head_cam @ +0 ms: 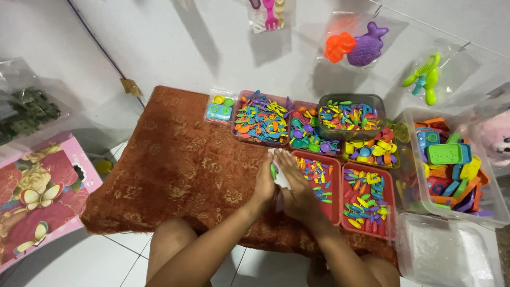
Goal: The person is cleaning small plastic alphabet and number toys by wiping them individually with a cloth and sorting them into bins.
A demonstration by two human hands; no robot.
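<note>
Here, seen from the head camera, both hands meet over the right part of a rust-brown patterned cushion (180, 165). The left hand (265, 183) stands on edge with its fingers straight, and a small green toy piece (273, 170) shows at its fingertips, pressed between the two hands; whether the fingers actually grip it cannot be told. The right hand (296, 183) lies flat and open, fingers spread, touching the left hand and reaching over the near edge of a red tray (334, 210) of small coloured plastic pieces on the cushion's right side. Just beyond that tray, further right of the cushion, sits a second red tray (391, 210) with yellow, green and blue pieces. Along the cushion's far edge stand a pink tray of toy cutlery (261, 118) and a dark clear tub (350, 114) of mixed pieces. Well right of the cushion is a large clear bin (491, 199) holding bigger toy parts. Left of the cushion lies a pink flowered box (37, 196).
</note>
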